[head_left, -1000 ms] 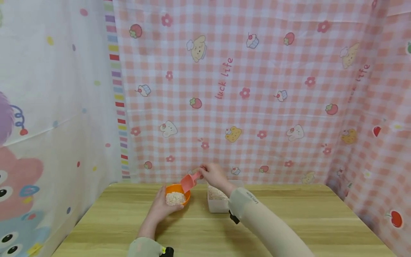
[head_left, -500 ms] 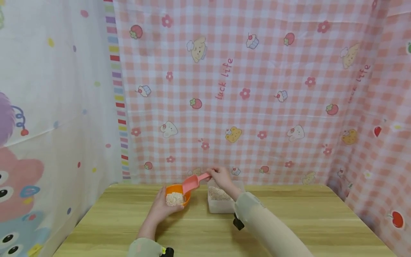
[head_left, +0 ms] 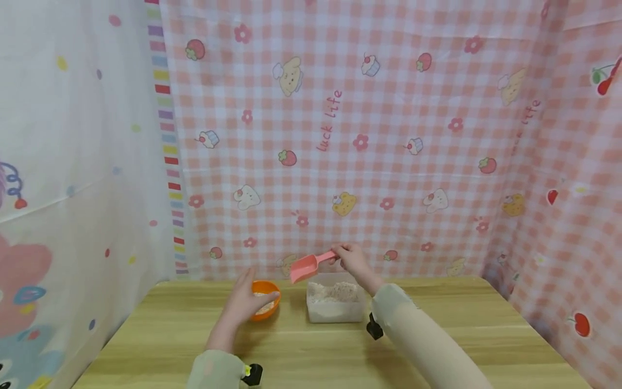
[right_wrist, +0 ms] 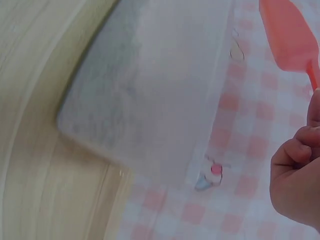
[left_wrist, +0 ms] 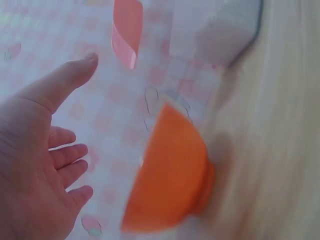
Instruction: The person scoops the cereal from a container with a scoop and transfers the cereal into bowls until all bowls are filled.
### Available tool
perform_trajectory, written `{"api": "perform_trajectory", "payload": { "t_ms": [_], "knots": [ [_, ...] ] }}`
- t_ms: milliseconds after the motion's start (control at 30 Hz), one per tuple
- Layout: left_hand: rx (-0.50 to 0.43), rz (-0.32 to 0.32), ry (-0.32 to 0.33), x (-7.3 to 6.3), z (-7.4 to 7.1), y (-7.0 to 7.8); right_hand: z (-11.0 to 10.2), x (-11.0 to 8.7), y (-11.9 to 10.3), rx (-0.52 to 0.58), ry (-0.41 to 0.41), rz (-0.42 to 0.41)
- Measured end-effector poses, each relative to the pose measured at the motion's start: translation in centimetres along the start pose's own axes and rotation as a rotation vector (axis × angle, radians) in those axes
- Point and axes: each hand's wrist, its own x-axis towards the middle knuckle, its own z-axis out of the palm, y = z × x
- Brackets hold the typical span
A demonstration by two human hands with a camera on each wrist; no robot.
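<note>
My right hand [head_left: 357, 266] grips the handle of a pink scoop [head_left: 305, 267], held above the back left of a translucent white box [head_left: 335, 312]. No oats show in the scoop's bowl in the head view. Pale flakes like oats [head_left: 340, 292] lie in the box. An orange bowl [head_left: 266, 315] with pale flakes in it stands on the table left of the box. My left hand [head_left: 243, 300] is raised close to the bowl's near left side, thumb spread from the fingers. In the left wrist view, a gap shows between this hand [left_wrist: 45, 135] and the bowl [left_wrist: 172, 175].
A wooden table [head_left: 301, 356] carries the box and the bowl. A pink checked cloth [head_left: 316, 135] hangs right behind its back edge, and a white patterned cloth [head_left: 97, 189] hangs at the left. Another checked cloth [head_left: 573, 216] closes off the right side.
My right hand has drawn the scoop from the bowl up and right toward the box. My left hand has let go of the bowl, its fingers opening. The head view has shifted slightly.
</note>
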Motion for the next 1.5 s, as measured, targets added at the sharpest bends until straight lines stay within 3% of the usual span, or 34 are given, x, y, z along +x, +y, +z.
{"api": "perform_trajectory", "payload": {
  "t_ms": [167, 333, 533, 700, 867, 1200, 1500],
  "knots": [
    [-0.019, 0.058, -0.011, 0.6, 0.5, 2.6, -2.0, 0.0, 0.1, -0.035, 0.037, 0.023],
    [-0.059, 0.089, -0.044, 0.6, 2.3, 4.2, -4.2, -0.5, 0.9, -0.048, 0.058, 0.048],
    [-0.131, 0.097, -0.102, 0.6, 5.2, 4.5, -6.4, -1.4, 2.0, -0.035, 0.038, 0.081],
    [-0.151, 0.118, -0.134, 1.3, 6.6, 5.2, -7.9, -1.8, 2.1, -0.058, 0.035, 0.066],
    [-0.166, 0.111, -0.172, 1.7, 7.4, 5.6, -9.0, -1.9, 2.1, -0.107, 0.019, 0.058],
    [-0.173, 0.097, -0.227, 1.6, 9.1, 4.6, -10.2, -1.7, 2.3, -0.187, -0.043, 0.065],
    [-0.163, 0.096, -0.224, 1.4, 9.5, 5.0, -11.0, -1.8, 2.3, -0.270, -0.076, 0.002]
  ]
}}
